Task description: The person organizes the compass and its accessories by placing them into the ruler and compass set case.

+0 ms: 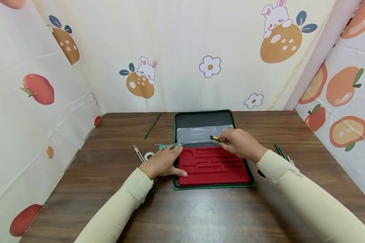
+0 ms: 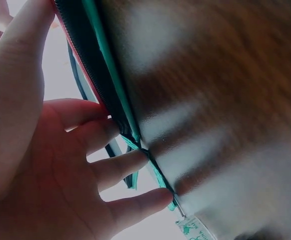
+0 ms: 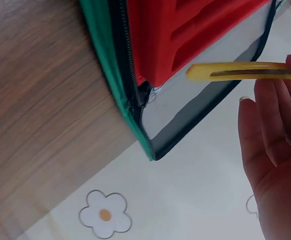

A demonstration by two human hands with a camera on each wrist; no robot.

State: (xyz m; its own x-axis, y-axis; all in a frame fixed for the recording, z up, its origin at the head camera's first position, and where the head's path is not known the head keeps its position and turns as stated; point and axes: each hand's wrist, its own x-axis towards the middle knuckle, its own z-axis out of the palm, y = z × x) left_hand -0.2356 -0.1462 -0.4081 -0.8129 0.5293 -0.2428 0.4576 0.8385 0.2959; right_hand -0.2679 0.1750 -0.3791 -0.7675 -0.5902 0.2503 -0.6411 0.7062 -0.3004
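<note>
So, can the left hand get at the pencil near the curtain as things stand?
Probably yes: the left hand looks empty, and the pencil lies uncovered on the table beyond it, with nothing tall between.

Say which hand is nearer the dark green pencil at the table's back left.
Left. The left hand touches the left edge of the case, below the pencil in the head view; the right hand is farther, over the case's right side.
</note>
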